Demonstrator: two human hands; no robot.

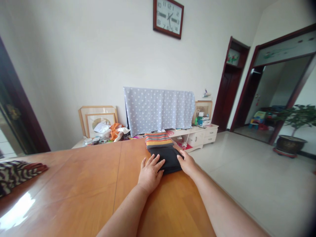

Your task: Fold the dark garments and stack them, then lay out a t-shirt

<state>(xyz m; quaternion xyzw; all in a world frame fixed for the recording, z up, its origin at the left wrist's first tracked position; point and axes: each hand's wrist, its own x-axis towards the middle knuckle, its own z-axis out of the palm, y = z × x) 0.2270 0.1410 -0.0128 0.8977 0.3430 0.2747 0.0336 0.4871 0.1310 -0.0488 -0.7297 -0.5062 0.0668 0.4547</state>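
Note:
A folded black cloth garment (170, 159) lies on the wooden table (93, 177), close to its right edge. My left hand (150, 172) rests palm down at the garment's left side, its fingers spread over the fabric. At the garment's right edge is my right hand (189, 164), with thumb and forefinger closed on the border of the cloth; its other fingers are hidden. Just beyond the black garment lies a folded striped cloth (159, 140) in orange, grey and yellow, touching it.
A zebra-patterned cloth (18, 172) lies at the table's left. Behind the table, a low white cabinet (199, 138) carries a wide object under a dotted grey cover (160, 110), with picture frames and clutter beside it. A potted plant (291, 144) stands on the floor at right.

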